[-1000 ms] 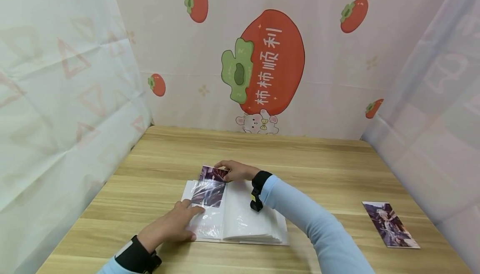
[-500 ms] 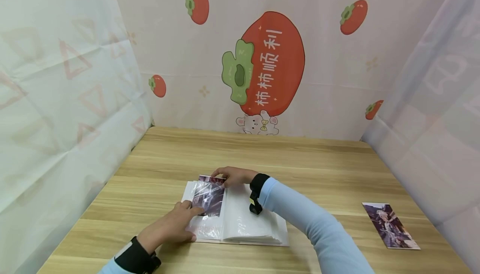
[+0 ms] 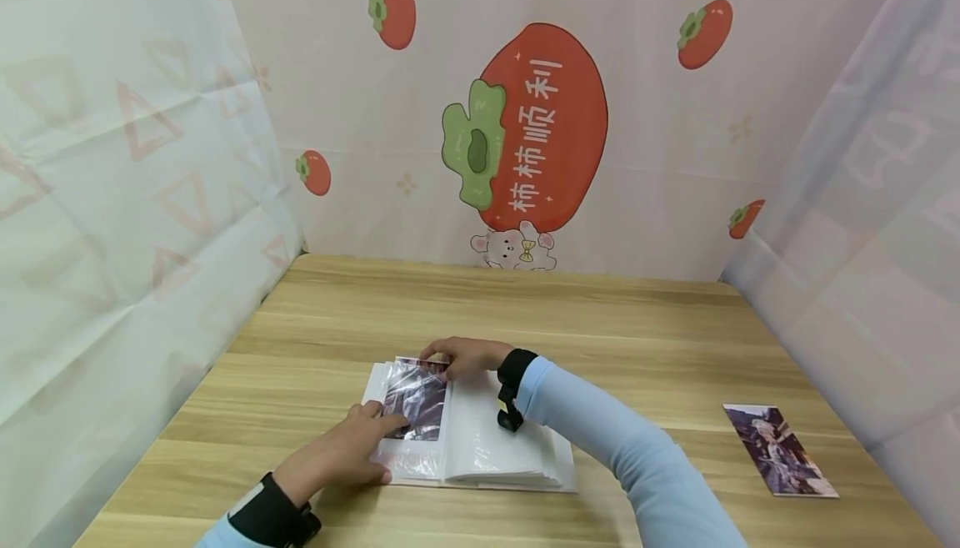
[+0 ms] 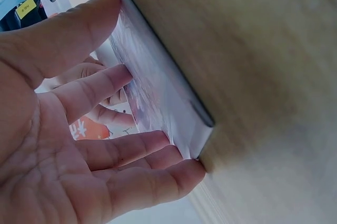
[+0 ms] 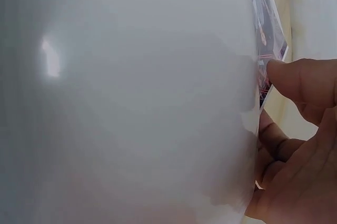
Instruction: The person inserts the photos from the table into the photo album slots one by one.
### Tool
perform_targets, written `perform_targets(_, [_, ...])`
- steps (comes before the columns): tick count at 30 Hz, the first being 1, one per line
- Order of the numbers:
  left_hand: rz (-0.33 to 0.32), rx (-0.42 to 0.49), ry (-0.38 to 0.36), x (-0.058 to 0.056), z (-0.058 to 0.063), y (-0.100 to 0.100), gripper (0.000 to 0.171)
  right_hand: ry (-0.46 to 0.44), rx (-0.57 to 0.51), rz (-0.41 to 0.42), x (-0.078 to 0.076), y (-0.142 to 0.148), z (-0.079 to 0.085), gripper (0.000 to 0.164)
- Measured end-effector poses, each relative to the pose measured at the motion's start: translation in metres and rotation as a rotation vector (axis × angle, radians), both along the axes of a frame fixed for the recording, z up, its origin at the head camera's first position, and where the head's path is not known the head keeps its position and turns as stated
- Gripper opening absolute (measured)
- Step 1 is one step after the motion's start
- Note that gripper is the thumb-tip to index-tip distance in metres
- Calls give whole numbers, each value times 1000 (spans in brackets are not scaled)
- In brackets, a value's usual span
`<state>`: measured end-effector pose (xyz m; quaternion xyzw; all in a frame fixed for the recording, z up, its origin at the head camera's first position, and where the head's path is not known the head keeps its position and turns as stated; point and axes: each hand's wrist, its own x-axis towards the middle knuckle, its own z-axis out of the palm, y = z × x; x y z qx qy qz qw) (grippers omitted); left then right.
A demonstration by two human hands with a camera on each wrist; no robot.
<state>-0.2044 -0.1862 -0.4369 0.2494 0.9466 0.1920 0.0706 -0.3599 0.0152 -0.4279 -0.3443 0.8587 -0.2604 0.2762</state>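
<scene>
An open photo album [image 3: 495,444] with white pages and clear plastic pockets lies on the wooden table. Most of a dark purple printed photo [image 3: 420,410] is inside the left page's pocket, and a narrow strip sticks out at the top. My right hand [image 3: 472,354] pinches that upper edge; in the right wrist view the thumb [image 5: 295,79] lies on the photo's exposed part [image 5: 268,29]. Fingers spread, my left hand [image 3: 341,452] rests on the album's lower left side. In the left wrist view its fingertips [image 4: 192,174] touch the album's edge.
A second photo [image 3: 780,452] lies face up on the table's right side. Printed white cloth [image 3: 645,198] hangs behind the table [image 3: 600,323] and along both sides. The right sleeve [image 3: 622,439] reaches over the table beside the album.
The photo has slid down, deeper into the pocket, and less of it sticks out at the top. My right hand has moved slightly down with it; the left hand has stayed put.
</scene>
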Motion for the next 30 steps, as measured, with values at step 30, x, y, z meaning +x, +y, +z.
perform_targets(30, [-6, 2, -25, -1, 2, 0, 65, 131, 157, 46, 6, -1, 0, 53])
